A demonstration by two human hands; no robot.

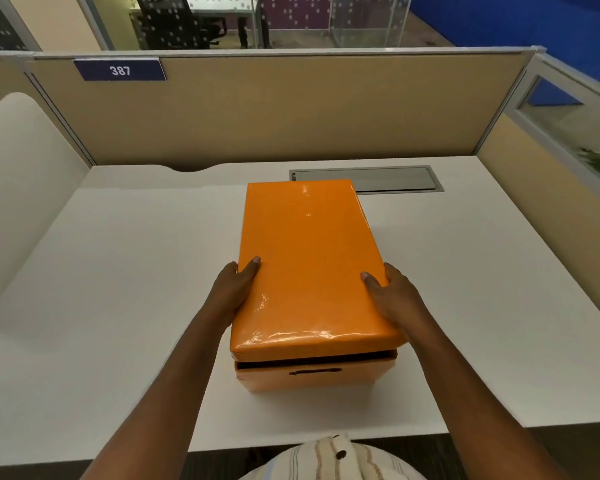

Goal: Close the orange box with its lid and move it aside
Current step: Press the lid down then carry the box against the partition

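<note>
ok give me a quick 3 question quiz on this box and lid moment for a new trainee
1. True or false: the lid is fully seated on the orange box.
2. Where does the left hand grip? A) the lid's left edge B) the box's front handle slot C) the desk
3. What number is on the blue sign on the partition?

Key
1. False: a dark gap shows under the lid's near edge.
2. A; the right hand grips the opposite edge.
3. 387
</note>
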